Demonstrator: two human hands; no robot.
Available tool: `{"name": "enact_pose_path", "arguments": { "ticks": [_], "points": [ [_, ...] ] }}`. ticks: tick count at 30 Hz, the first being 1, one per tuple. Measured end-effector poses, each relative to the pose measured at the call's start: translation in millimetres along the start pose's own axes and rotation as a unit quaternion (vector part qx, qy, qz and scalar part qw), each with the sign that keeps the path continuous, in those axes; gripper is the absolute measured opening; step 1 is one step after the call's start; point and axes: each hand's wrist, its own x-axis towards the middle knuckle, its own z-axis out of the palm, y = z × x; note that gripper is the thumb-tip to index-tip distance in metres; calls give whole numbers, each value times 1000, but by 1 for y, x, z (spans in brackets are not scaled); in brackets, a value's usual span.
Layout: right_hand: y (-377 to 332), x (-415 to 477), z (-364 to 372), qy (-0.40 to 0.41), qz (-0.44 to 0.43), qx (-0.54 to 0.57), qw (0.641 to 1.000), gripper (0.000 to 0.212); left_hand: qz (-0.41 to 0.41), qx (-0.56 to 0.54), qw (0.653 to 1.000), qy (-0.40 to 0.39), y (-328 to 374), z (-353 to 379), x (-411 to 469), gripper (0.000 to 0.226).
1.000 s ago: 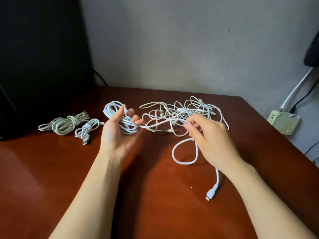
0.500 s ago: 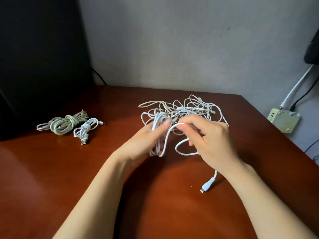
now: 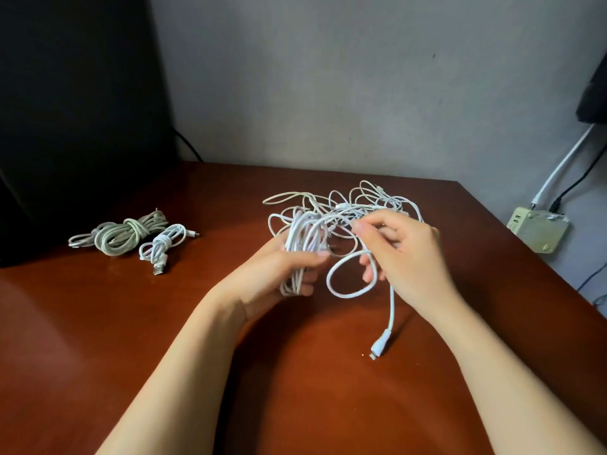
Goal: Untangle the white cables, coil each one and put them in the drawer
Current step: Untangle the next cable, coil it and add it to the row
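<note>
At the centre of the frame we see the left hand (image 3: 279, 277), its fingers curled round a half-wound white coil (image 3: 303, 238) held upright above the reddish-brown desk (image 3: 131, 339). Just beside it, the right hand (image 3: 410, 254) pinches a white strand between thumb and forefinger. A loop (image 3: 345, 292) hangs below, and its tail runs down to a white plug (image 3: 377, 348) at the desk. Behind both hands lies the tangle of white cables (image 3: 371, 200). At the left we find two tied bundles, touching: a greyish bundle (image 3: 121, 234) and a smaller white bundle (image 3: 162, 244).
</note>
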Motion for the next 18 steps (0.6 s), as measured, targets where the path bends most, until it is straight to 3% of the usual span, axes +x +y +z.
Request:
{"name": "enact_pose_path", "arguments": {
  "ticks": [4, 8, 11, 14, 18],
  "points": [
    [2, -1, -1, -12, -23, -8, 1000, 4, 16, -88, 995, 39, 4, -4, 3, 19],
    [8, 0, 3, 6, -145, -111, 983, 22, 10, -136, 988, 77, 4, -10, 4, 17],
    [11, 1, 5, 34, -185, -136, 973, 23, -5, -154, 981, 118, 3, -11, 6, 12],
    [11, 4, 2, 95, -168, -149, 970, 23, -13, -159, 973, 168, 3, -11, 7, 15],
    [9, 6, -8, 170, -74, -191, 964, 17, 8, -187, 961, 204, 5, -13, 7, 20]
  ]
}}
